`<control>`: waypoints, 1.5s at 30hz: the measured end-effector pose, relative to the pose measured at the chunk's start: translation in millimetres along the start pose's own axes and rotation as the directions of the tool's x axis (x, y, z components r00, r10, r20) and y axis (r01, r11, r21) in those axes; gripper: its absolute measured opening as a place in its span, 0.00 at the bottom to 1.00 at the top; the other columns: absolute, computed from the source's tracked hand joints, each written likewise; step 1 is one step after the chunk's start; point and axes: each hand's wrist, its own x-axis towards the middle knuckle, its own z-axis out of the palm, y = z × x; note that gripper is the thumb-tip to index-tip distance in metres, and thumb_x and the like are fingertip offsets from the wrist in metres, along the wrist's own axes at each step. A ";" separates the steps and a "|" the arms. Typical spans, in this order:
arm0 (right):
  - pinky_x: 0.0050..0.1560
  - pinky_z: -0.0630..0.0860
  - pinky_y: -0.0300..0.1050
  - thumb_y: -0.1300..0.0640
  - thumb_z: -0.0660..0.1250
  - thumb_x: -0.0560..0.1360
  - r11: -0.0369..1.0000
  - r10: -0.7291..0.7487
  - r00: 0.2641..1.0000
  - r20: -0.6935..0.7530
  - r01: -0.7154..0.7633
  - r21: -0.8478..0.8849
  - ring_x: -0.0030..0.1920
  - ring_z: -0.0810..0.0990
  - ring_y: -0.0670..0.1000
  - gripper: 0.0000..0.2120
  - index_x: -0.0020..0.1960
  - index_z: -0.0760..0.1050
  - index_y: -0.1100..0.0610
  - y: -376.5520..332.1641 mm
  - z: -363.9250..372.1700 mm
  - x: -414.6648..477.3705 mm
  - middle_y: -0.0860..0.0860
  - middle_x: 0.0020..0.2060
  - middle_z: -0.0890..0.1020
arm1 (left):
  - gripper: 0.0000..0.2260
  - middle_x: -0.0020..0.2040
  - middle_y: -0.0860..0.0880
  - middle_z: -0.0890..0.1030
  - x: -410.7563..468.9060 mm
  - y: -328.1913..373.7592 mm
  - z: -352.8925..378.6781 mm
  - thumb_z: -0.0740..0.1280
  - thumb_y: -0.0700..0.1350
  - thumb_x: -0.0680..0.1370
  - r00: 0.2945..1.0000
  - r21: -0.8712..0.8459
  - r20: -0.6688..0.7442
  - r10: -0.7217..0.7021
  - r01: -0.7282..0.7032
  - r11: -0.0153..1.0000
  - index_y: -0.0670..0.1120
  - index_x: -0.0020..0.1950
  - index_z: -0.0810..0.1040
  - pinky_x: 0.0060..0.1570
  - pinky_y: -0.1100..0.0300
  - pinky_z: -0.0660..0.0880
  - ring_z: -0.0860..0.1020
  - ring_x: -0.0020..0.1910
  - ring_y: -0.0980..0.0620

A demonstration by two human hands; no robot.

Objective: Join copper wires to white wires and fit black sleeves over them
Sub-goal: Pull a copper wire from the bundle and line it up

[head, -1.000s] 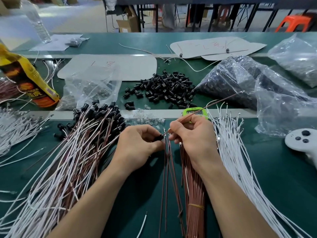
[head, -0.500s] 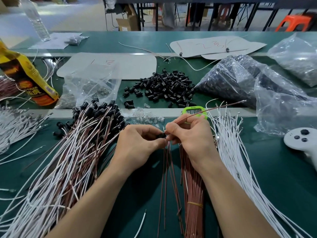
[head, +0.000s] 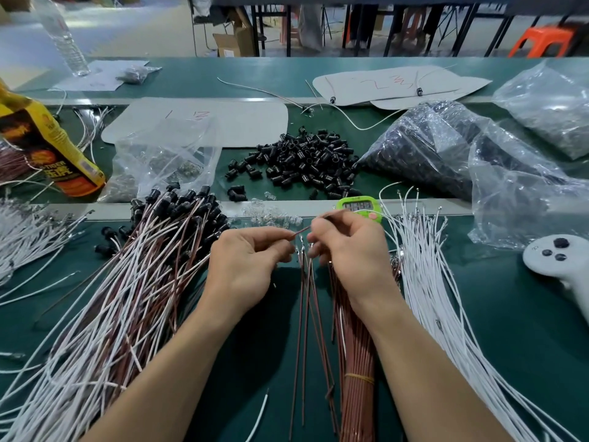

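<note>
Green bench (head: 510,314), crowded. Pinched one copper wire (head: 301,232) between curled left hand (head: 251,260) and right hand (head: 350,250), just above loose copper strands (head: 302,314). Risked snagging those, or losing the pinch, if tugged sideways.

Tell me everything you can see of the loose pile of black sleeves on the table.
The pile of black sleeves is a loose heap of small, short, hollow tubes, glossy and plastic-looking, lying every way on the green table beyond the pale rail. A few strays sit apart at its near left edge. A clear bag lies to its left, a bag of dark parts to its right. The left hand and right hand, pinching a copper wire nearer the camera, do not touch it.
</note>
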 end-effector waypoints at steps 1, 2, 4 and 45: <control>0.29 0.76 0.39 0.62 0.68 0.79 0.992 0.028 0.998 -0.050 -0.021 0.126 0.31 0.83 0.52 0.07 0.44 0.80 0.54 -1.9 -2.6 1.0 0.54 0.34 0.85 | 0.11 0.37 0.55 0.87 1.2 -0.8 -1.9 0.76 0.39 0.75 0.998 0.066 -0.063 -0.008 0.012 0.998 0.57 0.41 0.88 0.46 0.57 0.82 0.86 0.40 0.54; 0.28 0.76 0.39 0.65 0.66 0.80 0.969 0.058 0.995 -0.086 -0.035 0.245 0.30 0.83 0.53 0.07 0.45 0.78 0.57 -4.5 -5.5 1.2 0.55 0.33 0.84 | 0.10 0.36 0.58 0.86 2.0 -1.0 -4.8 0.76 0.42 0.74 0.991 0.157 -0.130 -0.003 0.024 0.987 0.59 0.40 0.87 0.48 0.57 0.81 0.85 0.40 0.56; 0.28 0.77 0.41 0.66 0.63 0.82 0.912 0.095 0.987 -0.126 -0.036 0.409 0.30 0.84 0.54 0.08 0.47 0.77 0.58 -9.5 -9.2 1.2 0.57 0.34 0.84 | 0.09 0.33 0.62 0.84 -0.5 3.2 -9.5 0.73 0.49 0.72 0.971 0.365 -0.235 0.052 0.039 0.930 0.64 0.35 0.84 0.47 0.59 0.79 0.83 0.40 0.57; 0.33 0.75 0.42 0.62 0.74 0.74 0.989 0.081 0.954 0.288 -0.042 -0.140 0.30 0.80 0.49 0.07 0.44 0.83 0.51 -6.2 6.9 -15.4 0.53 0.30 0.84 | 0.06 0.36 0.48 0.85 3.9 5.8 -3.7 0.75 0.37 0.73 0.997 -0.443 0.004 -0.080 0.073 0.893 0.48 0.39 0.88 0.38 0.67 0.73 0.79 0.36 0.54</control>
